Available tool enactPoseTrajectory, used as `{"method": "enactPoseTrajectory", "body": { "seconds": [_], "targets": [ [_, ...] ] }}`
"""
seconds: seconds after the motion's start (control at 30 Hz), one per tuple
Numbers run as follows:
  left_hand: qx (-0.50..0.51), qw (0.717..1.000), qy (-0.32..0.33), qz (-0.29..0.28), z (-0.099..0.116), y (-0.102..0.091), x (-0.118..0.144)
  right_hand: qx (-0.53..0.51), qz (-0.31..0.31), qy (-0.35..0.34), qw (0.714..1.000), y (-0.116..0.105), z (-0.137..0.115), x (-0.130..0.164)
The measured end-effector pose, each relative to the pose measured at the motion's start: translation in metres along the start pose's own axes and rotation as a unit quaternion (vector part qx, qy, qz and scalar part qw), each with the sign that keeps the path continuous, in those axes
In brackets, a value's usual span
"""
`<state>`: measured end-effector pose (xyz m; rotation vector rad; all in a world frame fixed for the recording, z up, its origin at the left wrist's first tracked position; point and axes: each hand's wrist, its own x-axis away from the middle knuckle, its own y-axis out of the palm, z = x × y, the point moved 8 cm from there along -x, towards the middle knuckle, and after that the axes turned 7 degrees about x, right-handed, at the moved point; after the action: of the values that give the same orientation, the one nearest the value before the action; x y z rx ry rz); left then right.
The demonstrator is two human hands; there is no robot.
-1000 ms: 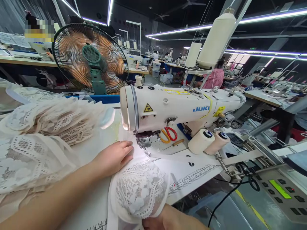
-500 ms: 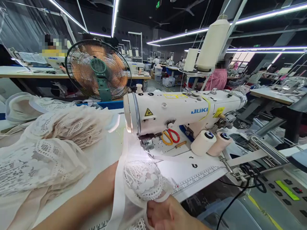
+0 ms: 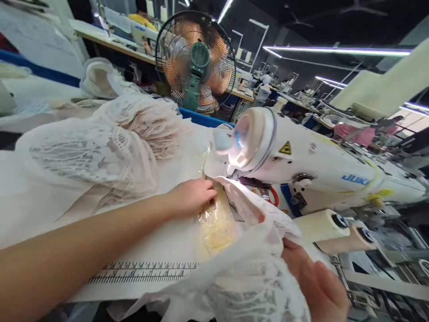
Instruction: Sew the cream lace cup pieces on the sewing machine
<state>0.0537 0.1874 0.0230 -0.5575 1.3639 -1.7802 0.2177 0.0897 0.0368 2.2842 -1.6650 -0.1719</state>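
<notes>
room: dark ceiling, long strip lights [image 3: 338, 50] | behind table: green standing fan [image 3: 196, 62], orange blades | left rear: long wooden bench [image 3: 110, 42] | far back: more workstations, blurred | white worktable [image 3: 40, 210] with printed ruler [image 3: 147, 272]

1. The lace piece [image 3: 254, 277] is white with an openwork floral pattern.
2. The lace pile [image 3: 110, 143] is pale cream-pink with scalloped netting.
3. The sewing machine [image 3: 321, 161] is white, with blue lettering and a yellow warning triangle.
4. The fan [image 3: 196, 62] has a black cage, orange blades and a green hub.
5. The thread cones [image 3: 335, 230] are cream.
6. The ruler strip [image 3: 144, 272] has black marks on white.
</notes>
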Motion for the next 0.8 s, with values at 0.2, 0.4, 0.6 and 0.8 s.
{"method": "enactPoseTrajectory", "body": {
  "seconds": [0.2, 0.4, 0.6, 0.8],
  "targets": [
    [-0.033, 0.997, 0.021, -0.061, -0.01, 0.012, -0.01, 0.047, 0.18, 0.014, 0.982, -0.044, -0.006, 0.015],
    [-0.012, 0.997, 0.013, -0.072, -0.008, 0.014, -0.027, -0.071, 0.205, 0.017, 0.976, -0.043, 0.007, 0.025],
    [0.027, 0.998, -0.035, -0.036, -0.008, 0.013, -0.034, -0.07, 0.183, -0.005, 0.981, -0.063, 0.008, 0.027],
    [0.014, 1.0, -0.02, -0.013, -0.002, 0.013, -0.038, -0.081, 0.169, 0.025, 0.982, -0.069, 0.018, 0.03]
  ]
}}
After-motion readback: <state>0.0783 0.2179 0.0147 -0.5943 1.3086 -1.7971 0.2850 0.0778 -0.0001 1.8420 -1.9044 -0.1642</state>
